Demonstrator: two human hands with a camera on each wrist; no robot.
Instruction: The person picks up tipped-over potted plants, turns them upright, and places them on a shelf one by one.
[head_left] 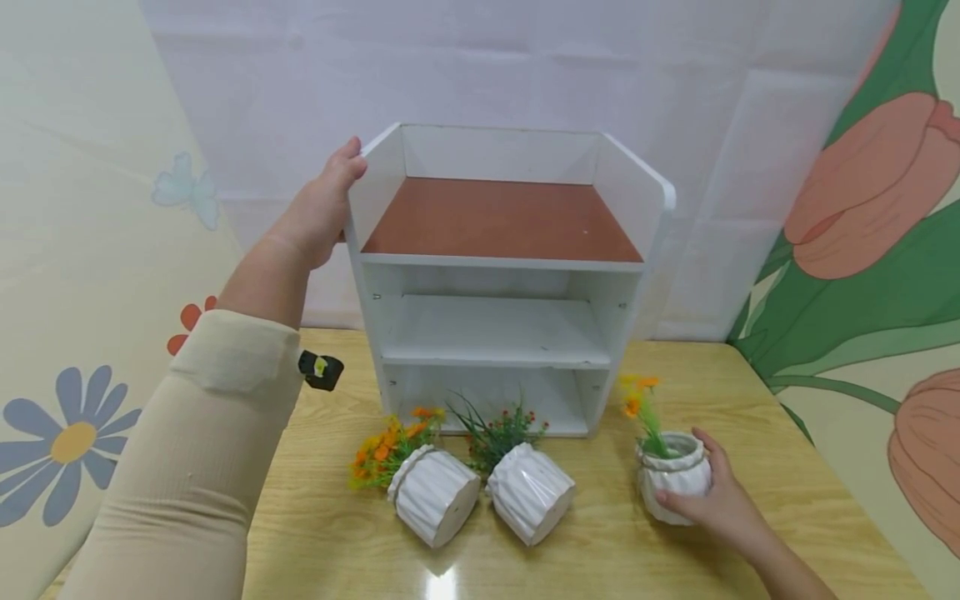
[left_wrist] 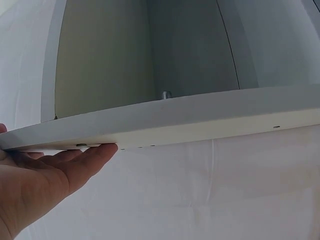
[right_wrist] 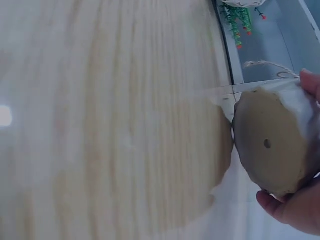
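My left hand lies against the outer side of the white shelf unit, near its top left corner. In the left wrist view, straight fingers touch the side panel from outside. At the right, my right hand grips a white ribbed flowerpot, thumb across its front and fingers round the far side. Orange flowers lean left out of that pot. Its base, with a small hole, faces the right wrist camera, and twine hangs at its rim.
Two more white pots lie on their sides before the shelf: one with orange flowers, the other with red-berried greenery. The shelf stands on a wooden table against a white cloth. A black wrist strap piece juts from my left sleeve.
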